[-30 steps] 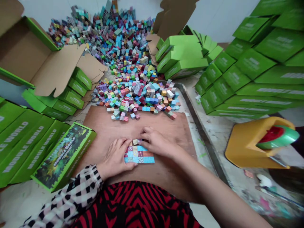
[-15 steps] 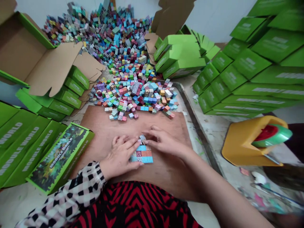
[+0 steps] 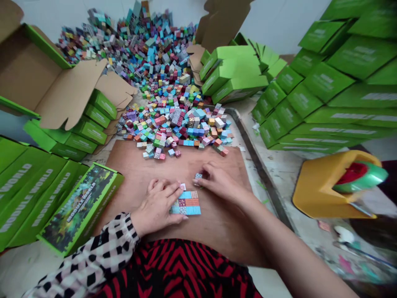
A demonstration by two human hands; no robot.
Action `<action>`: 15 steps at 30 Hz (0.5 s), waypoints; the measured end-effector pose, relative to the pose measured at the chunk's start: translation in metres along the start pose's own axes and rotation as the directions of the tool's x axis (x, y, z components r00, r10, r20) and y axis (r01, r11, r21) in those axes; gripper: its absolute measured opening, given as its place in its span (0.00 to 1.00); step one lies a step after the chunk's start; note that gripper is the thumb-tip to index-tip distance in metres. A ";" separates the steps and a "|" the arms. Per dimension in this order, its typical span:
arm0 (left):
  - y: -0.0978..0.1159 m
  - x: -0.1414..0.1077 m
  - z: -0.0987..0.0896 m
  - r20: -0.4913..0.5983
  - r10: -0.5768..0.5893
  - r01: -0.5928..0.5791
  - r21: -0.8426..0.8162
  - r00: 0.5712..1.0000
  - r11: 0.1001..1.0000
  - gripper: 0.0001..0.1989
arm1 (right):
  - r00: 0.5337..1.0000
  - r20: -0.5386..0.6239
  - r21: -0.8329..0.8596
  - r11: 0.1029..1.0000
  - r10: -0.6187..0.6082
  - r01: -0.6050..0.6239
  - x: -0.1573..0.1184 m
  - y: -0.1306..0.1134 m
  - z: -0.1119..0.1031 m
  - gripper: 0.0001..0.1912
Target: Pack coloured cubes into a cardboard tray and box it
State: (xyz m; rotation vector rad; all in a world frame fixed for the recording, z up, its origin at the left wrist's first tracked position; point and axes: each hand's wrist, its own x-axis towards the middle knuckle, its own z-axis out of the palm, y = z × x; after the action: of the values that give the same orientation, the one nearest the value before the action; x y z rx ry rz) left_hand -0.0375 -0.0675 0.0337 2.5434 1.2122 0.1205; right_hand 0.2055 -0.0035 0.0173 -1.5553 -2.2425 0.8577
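A flat patch of joined small cubes (image 3: 189, 203), light blue, orange and dark red, lies on the brown board (image 3: 217, 231). My left hand (image 3: 158, 203) rests along its left side, fingers spread and thumb by the near edge. Beside those fingertips a whitish cube (image 3: 183, 187) sits at the patch's far edge. To the right, my right hand (image 3: 214, 180) pinches a blue-grey patterned cube (image 3: 198, 176) just beyond the patch's far right corner, apart from it.
A large heap of coloured cubes (image 3: 173, 116) spreads beyond the board. Green boxes stand at the left (image 3: 83, 207) and are stacked at the right (image 3: 322, 78). A yellow container (image 3: 316, 186) holding a green and red object stands at the right.
My right hand has moved right, away from the patch's far edge, with the blue-grey cube in its fingers. The left hand has stayed nearly in place.
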 end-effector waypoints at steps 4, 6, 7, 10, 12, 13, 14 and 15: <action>0.001 -0.004 0.003 -0.011 -0.016 0.016 0.002 1.000 1.000 0.46 | 0.994 -0.021 0.080 0.991 -0.106 0.107 -0.014 0.001 -0.001 0.16; 0.000 -0.006 0.004 -0.007 -0.016 0.016 0.003 1.000 1.000 0.43 | 0.979 0.026 0.133 0.972 -0.200 0.195 -0.017 0.002 -0.001 0.17; -0.001 -0.006 0.004 -0.004 -0.013 0.013 0.001 1.000 1.000 0.41 | 0.973 0.054 0.136 0.967 -0.223 0.215 -0.018 0.003 0.000 0.16; -0.002 -0.008 0.004 -0.013 -0.010 0.010 -0.001 1.000 1.000 0.40 | 0.975 0.053 0.090 0.973 -0.218 0.212 -0.017 0.003 0.002 0.12; -0.003 -0.010 0.004 -0.035 -0.039 0.040 0.007 0.999 0.999 0.43 | 0.983 0.003 0.078 0.980 -0.182 0.181 -0.015 0.001 0.005 0.10; -0.004 -0.012 0.004 -0.045 -0.060 0.061 0.011 0.997 0.998 0.44 | 0.987 -0.021 0.082 0.984 -0.158 0.159 -0.015 0.000 0.007 0.09; -0.005 -0.014 0.005 -0.052 -0.081 0.081 0.011 0.995 0.997 0.45 | 0.990 -0.037 0.087 0.987 -0.135 0.137 -0.015 -0.002 0.009 0.09; -0.006 -0.017 0.005 -0.054 -0.098 0.098 0.007 0.994 0.995 0.46 | 0.992 -0.045 0.090 0.989 -0.114 0.118 -0.015 -0.004 0.010 0.09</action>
State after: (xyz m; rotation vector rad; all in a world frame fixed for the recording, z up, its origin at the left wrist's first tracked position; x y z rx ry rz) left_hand -0.0513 -0.0783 0.0281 2.4985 1.3583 0.1611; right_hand 0.2034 -0.0216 0.0133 -1.3745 -2.2084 0.8764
